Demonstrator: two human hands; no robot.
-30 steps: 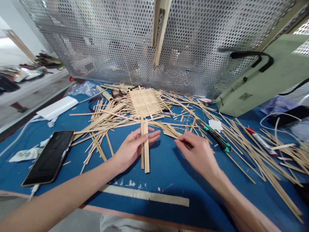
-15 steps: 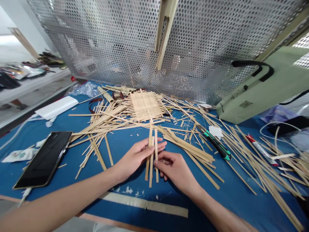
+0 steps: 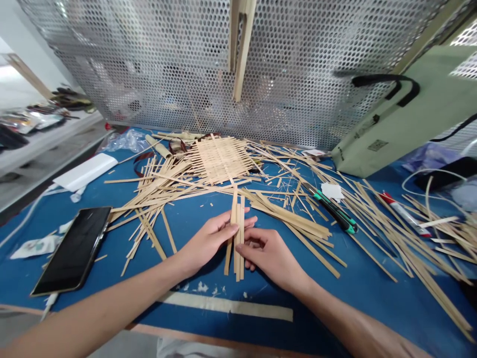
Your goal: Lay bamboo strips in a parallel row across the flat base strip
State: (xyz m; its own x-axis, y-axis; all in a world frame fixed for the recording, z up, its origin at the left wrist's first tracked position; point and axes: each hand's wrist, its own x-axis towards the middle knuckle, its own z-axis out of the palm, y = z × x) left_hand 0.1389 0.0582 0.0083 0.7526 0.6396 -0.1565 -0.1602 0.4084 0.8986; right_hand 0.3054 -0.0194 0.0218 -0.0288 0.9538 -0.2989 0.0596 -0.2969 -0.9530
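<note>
Several narrow bamboo strips (image 3: 237, 253) stand nearly upright side by side between my hands, above the blue table top. My left hand (image 3: 214, 236) grips them, with its thumb across the front and its fingers behind. From the right, my right hand (image 3: 270, 253) pinches the lower part of the right-hand strips between thumb and fingers; its other fingertips are curled and partly hidden. Beyond my hands lies a woven bamboo mat (image 3: 220, 159) with loose strip ends sticking out along its edges.
Loose bamboo strips (image 3: 294, 219) lie heaped on both sides. A green and black utility knife (image 3: 337, 211) rests at right, near a red and white tube (image 3: 404, 214). A phone (image 3: 74, 251) lies at left. A green bag (image 3: 402, 114) stands before the perforated metal panel (image 3: 167, 64).
The strips in my hands have come closer together, the right one now lying against its neighbour. My right hand has shifted slightly left. The whole view has tilted a little.
</note>
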